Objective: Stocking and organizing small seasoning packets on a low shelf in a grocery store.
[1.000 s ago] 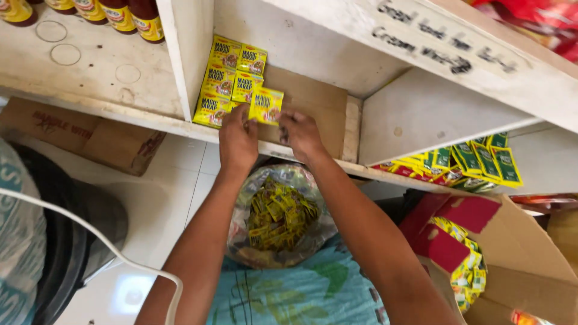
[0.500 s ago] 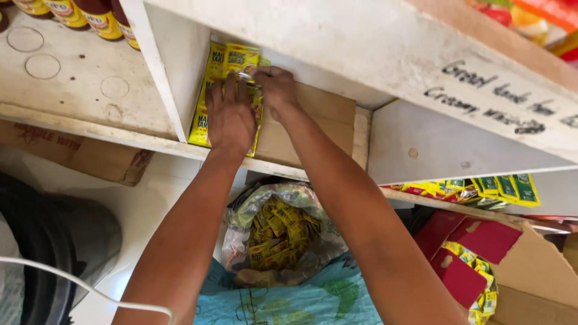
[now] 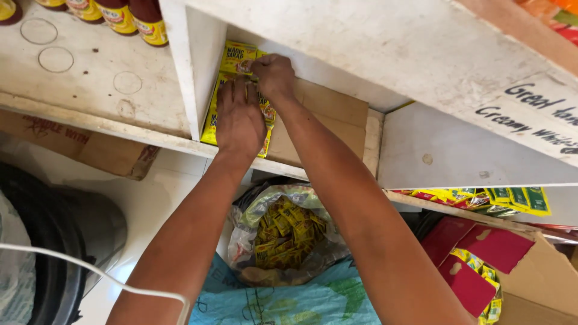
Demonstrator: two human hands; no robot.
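Yellow seasoning sachets (image 3: 236,59) lie stacked in a white wooden shelf compartment (image 3: 191,72), against its left wall. My left hand (image 3: 238,117) lies flat on top of the stack, fingers together, pressing it down. My right hand (image 3: 274,74) reaches deeper into the compartment and pinches the sachets at the back of the stack. Below my arms, a clear plastic bag (image 3: 286,238) full of more yellow sachets sits open on a blue sack (image 3: 283,301).
Brown cardboard (image 3: 328,120) lines the compartment floor. Sauce bottles (image 3: 123,17) stand on the shelf to the left. Green and yellow sachet strips (image 3: 494,198) hang on the lower right shelf. A red-lined carton (image 3: 481,265) with sachets sits at right; a cardboard box (image 3: 78,144) lies at left.
Both hands have pushed the sachets further into the compartment and against its left wall. The right hand has moved to the back of the stack; the view has shifted closer.
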